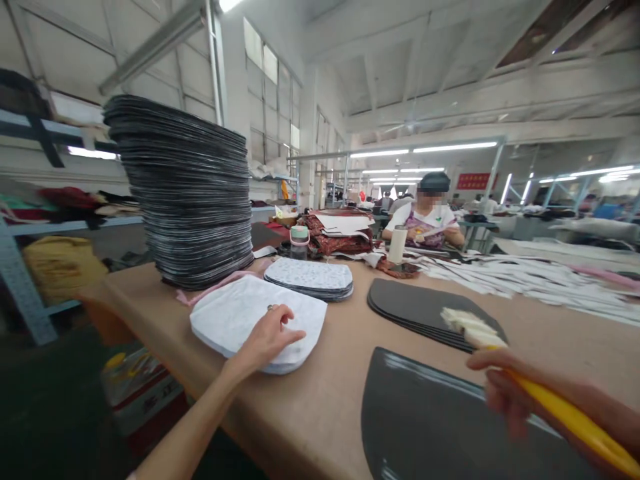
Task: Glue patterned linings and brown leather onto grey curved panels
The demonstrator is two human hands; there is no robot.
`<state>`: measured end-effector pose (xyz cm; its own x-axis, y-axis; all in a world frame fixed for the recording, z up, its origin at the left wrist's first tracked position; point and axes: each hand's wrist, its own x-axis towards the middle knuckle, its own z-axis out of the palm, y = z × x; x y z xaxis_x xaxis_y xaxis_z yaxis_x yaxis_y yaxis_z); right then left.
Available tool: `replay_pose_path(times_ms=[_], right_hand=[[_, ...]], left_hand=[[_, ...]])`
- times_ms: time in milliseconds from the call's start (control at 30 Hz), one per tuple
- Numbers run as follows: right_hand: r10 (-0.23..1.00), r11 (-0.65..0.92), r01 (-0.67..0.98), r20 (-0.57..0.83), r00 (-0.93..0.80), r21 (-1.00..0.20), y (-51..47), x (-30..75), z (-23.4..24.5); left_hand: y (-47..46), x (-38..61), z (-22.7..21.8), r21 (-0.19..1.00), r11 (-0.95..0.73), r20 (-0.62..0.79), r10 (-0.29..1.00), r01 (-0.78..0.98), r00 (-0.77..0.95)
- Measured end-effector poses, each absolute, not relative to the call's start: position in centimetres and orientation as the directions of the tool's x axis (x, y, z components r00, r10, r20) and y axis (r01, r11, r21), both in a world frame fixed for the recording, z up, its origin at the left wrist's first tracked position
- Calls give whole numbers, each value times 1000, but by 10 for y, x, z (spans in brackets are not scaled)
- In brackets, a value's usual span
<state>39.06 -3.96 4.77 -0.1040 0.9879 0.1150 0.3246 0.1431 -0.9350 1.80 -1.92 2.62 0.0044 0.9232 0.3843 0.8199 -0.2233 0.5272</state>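
My left hand [270, 337] is over a stack of white curved sheets [235, 310], its fingers curled and the thumb apart from the index finger. Nothing shows between them; whether the fingertips touch the top sheet I cannot tell. In my right hand [515, 383] is a brush with a yellow handle [575, 423] and pale bristles [473, 325]. The brush is held above a dark grey shiny panel [425, 413] at the table's front. Behind it, partly covered by the bristles, lies a stack of matte dark grey panels [417, 300].
A tall stack of black panels [190, 193] stands at the left, beside a lower patterned stack [310, 277]. Behind are a lidded jar [299, 241], a white thread cone [398, 245] and white strips [510, 277]. A co-worker [425, 217] sits across the brown table [310, 413].
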Motion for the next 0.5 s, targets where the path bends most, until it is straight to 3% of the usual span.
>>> replay_pose_path(times_ms=[100, 200, 367, 500], right_hand=[[973, 16, 288, -52, -224, -957, -42, 341, 77], [946, 27, 329, -83, -314, -944, -45, 311, 91], [844, 305, 276, 124, -522, -912, -17, 280, 76], [763, 548, 326, 300, -572, -770, 25, 241, 59]], left_hand=[[0, 11, 22, 526, -236, 313, 947, 817, 73], [6, 9, 17, 551, -262, 299, 948, 793, 106], [7, -2, 15, 658, -301, 331, 939, 691, 94], [10, -5, 12, 756, -297, 328, 943, 584, 55]])
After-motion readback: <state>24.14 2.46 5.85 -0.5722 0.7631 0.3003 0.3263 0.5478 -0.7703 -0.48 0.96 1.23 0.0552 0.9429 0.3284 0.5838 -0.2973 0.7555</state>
